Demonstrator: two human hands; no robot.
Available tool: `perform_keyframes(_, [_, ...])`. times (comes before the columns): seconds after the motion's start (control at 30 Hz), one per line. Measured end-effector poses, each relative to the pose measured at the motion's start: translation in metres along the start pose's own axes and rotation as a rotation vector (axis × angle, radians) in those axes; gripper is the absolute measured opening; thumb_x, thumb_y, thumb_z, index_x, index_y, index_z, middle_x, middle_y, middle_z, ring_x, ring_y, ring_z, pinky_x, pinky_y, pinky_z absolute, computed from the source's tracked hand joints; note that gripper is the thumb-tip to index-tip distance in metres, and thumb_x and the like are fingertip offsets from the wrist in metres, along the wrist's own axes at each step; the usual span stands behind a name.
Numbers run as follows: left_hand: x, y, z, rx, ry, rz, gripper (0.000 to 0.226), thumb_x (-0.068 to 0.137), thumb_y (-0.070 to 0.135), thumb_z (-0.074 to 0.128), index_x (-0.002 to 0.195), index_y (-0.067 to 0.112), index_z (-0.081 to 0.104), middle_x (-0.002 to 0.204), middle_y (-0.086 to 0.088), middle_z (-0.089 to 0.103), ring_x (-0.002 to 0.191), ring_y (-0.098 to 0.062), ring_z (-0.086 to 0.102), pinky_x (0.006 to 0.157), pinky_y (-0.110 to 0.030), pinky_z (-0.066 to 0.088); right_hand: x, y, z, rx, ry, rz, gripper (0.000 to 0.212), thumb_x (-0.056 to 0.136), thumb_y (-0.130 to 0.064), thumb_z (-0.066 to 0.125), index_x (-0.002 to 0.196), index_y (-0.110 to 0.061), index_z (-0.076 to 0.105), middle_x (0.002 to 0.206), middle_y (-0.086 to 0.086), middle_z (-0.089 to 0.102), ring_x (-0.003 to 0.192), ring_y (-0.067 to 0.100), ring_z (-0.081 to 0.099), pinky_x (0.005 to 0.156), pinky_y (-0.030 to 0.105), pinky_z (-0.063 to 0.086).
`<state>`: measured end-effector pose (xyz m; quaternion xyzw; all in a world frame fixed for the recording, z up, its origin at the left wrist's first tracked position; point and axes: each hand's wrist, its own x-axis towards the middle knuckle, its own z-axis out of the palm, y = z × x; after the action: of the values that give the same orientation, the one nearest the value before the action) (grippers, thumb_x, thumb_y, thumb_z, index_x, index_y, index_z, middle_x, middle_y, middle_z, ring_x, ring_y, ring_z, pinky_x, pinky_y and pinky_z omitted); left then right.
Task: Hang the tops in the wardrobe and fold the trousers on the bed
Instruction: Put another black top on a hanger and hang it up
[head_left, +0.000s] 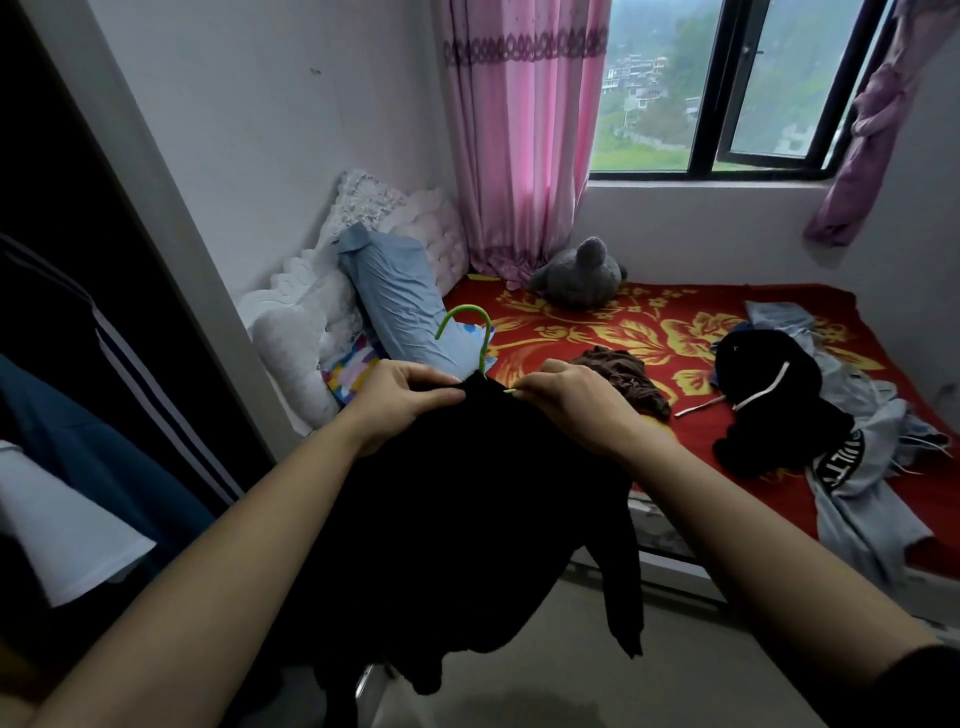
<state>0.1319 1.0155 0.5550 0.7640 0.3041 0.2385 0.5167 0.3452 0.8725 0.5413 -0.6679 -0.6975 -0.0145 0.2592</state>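
While seating black top (467, 493) on green hanger (487, 338), pinching its neckline with fingers (441, 397) of left hand (405, 397) and right hand (576, 408). Next, probably hooking into wardrobe (62, 260).

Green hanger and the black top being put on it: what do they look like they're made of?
The green hanger is thin, round and evenly bright green with no glint, so it is probably plastic or plastic-coated wire. The black top is soft cloth, likely a knit or jersey: it hangs limp in loose folds with a dull surface. The exact fibre cannot be told.
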Motion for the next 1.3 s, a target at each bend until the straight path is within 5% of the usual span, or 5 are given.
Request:
perform_keyframes(0.3, [0.001, 0.008, 0.007, -0.205, 0.376, 0.140, 0.010, 0.083, 0.006, 0.075, 0.089, 0.015, 0.075, 0.081, 0.006, 0.075, 0.077, -0.005, 0.067, 0.077, -0.017, 0.052, -0.019, 0.025, 0.036, -0.040, -0.366, 0.146, 0.017, 0.097, -0.010, 0.051, 0.100, -0.011, 0.069, 0.094, 0.008, 0.069, 0.086, 0.025, 0.069, 0.076, 0.040, 0.057])
perform_keyframes(0.7, [-0.005, -0.013, -0.034, 0.048, 0.343, 0.108, 0.010, 0.090, -0.001, 0.065, 0.097, 0.006, 0.066, 0.082, 0.002, 0.065, 0.064, 0.009, 0.061, 0.067, -0.005, 0.046, 0.015, 0.012, 0.005, -0.091, 0.335, -0.021, 0.027, 0.096, -0.038, 0.057, 0.099, -0.019, 0.076, 0.119, 0.003, 0.058, 0.116, 0.025, 0.048, 0.097, 0.037, 0.036])
perform_keyframes(0.93, [-0.001, -0.026, -0.051, 0.240, 0.125, 0.088, 0.026, 0.087, 0.026, 0.074, 0.105, 0.040, 0.062, 0.114, 0.009, 0.069, 0.109, -0.007, 0.063, 0.097, -0.025, 0.047, 0.033, 0.003, -0.011, 0.172, 0.274, -0.059, 0.020, 0.096, -0.021, 0.065, 0.101, -0.005, 0.074, 0.109, 0.003, 0.061, 0.098, 0.013, 0.061, 0.090, 0.032, 0.052])
perform_keyframes(1.17, [0.003, -0.005, -0.042, 0.300, 0.243, 0.197, 0.013, 0.093, 0.020, 0.067, 0.103, 0.027, 0.069, 0.092, 0.013, 0.071, 0.085, -0.003, 0.064, 0.079, -0.019, 0.048, 0.037, 0.001, -0.028, 0.199, 0.409, -0.010, 0.018, 0.097, -0.030, 0.063, 0.100, -0.016, 0.073, 0.102, -0.004, 0.067, 0.095, 0.011, 0.064, 0.087, 0.040, 0.053])
perform_keyframes(1.3, [0.001, -0.002, -0.038, 0.173, 0.399, 0.291, 0.016, 0.091, 0.012, 0.067, 0.100, 0.025, 0.073, 0.089, 0.016, 0.072, 0.083, 0.004, 0.065, 0.080, -0.014, 0.049, 0.037, 0.004, -0.042, 0.112, 0.213, 0.037, 0.030, 0.098, -0.055, 0.050, 0.119, -0.035, 0.058, 0.107, -0.003, 0.070, 0.098, 0.020, 0.067, 0.083, 0.045, 0.054])
